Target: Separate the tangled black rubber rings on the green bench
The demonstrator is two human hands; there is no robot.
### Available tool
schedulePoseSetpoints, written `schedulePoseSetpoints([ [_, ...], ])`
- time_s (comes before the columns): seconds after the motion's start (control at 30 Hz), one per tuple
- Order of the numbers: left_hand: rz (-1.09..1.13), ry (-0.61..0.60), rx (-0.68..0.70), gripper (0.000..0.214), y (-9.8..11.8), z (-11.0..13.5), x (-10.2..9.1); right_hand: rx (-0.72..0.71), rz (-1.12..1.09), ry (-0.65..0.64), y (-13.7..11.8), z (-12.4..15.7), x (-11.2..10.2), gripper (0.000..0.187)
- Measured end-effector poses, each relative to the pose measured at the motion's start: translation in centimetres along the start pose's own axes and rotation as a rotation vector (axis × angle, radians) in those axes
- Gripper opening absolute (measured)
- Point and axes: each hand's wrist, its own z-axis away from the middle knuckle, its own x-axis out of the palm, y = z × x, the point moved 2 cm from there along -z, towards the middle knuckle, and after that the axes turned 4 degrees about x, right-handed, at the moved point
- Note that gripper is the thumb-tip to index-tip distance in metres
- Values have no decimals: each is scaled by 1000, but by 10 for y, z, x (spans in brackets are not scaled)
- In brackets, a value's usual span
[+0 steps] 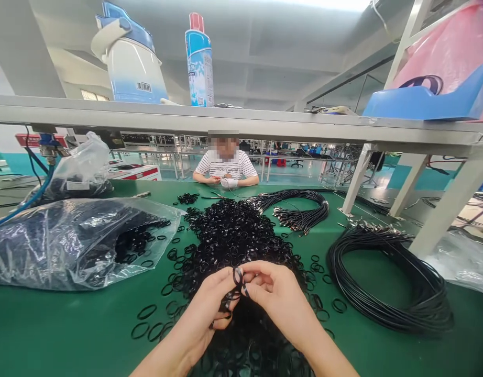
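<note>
Small black rings lie in a large heap on the green table, with loose ones scattered around its edges. Above the near part of the heap my two hands meet. My left hand is closed on several black rings, some of them caught among its curled fingers. Thumb and forefinger of my right hand pinch a black ring at the place where the hands come together. The fingers partly cover the rings, so their exact number is hidden.
A clear plastic bag of black rings lies open at the left. Coiled black cables rest at the right, with another cable bundle behind. A grey shelf crosses above, carrying a jug and a spray can. A co-worker sits opposite.
</note>
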Motion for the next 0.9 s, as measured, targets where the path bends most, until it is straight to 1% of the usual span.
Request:
schedulePoseSetpoints([
  [0.1, 9, 11, 22, 31, 2, 0, -2, -1, 57, 68, 6, -2, -1, 26],
  [0.2, 19, 24, 41, 34, 6, 0, -5, 11, 121, 164, 9, -5, -9, 20],
  [0.27, 23, 16, 43, 38, 8, 0, -7, 18, 151, 194, 9, -5, -15, 18],
  [0.37, 30, 12, 28, 42, 11, 1, -8, 37, 116, 166, 9, -5, -17, 17],
  [0.47, 6, 27, 17, 39, 12, 3, -7, 92, -37, 99, 9, -5, -14, 13],
  [0.57, -88, 12, 28, 36, 13, 5, -5, 142, -147, 56, 10, -5, -12, 13],
  [0.67, -167, 12, 21, 38, 15, 6, -2, 153, -149, 52, 8, -4, -13, 15],
  [0.77, -202, 64, -14, 42, 16, 6, -1, 131, -128, 43, 6, -4, -13, 16],
  [0.9, -231, 102, 19, 43, 12, 5, 1, 71, -27, -9, 2, -1, -7, 15],
])
